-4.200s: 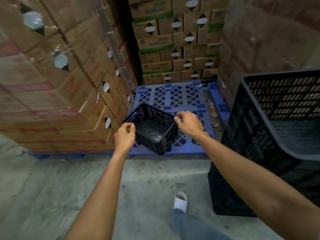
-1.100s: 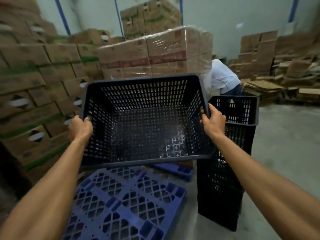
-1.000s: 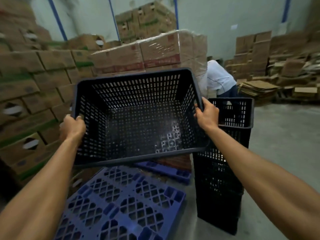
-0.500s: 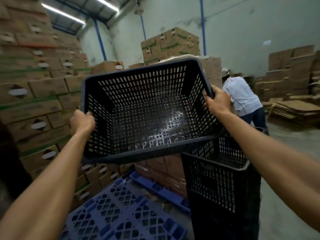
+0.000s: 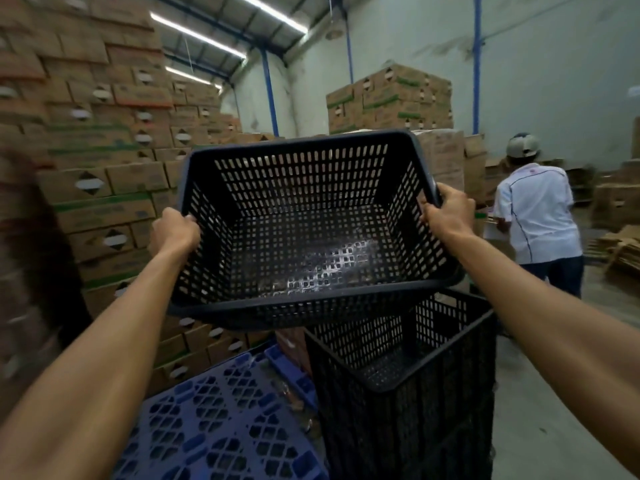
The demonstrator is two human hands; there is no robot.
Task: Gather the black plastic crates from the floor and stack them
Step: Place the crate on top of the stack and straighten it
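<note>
I hold a black perforated plastic crate [image 5: 304, 237] up at chest height, its open mouth tilted toward me. My left hand [image 5: 175, 233] grips its left rim and my right hand [image 5: 448, 211] grips its right rim. Below and to the right stands a tall stack of black crates [image 5: 415, 410] on the floor, open at the top. The held crate hangs above the stack's near left corner, apart from it, and hides part of the stack's far rim.
A blue plastic pallet [image 5: 221, 420] lies on the floor at lower left. Walls of cardboard boxes [image 5: 104, 174] rise on the left and behind. A person in a white shirt and cap [image 5: 536, 216] stands at right, back turned. Bare concrete floor [image 5: 540, 427] runs right of the stack.
I lifted the crate off the blue pallet and carried it up and to the right; it now hangs over the crate stack, which has come closer in view.
</note>
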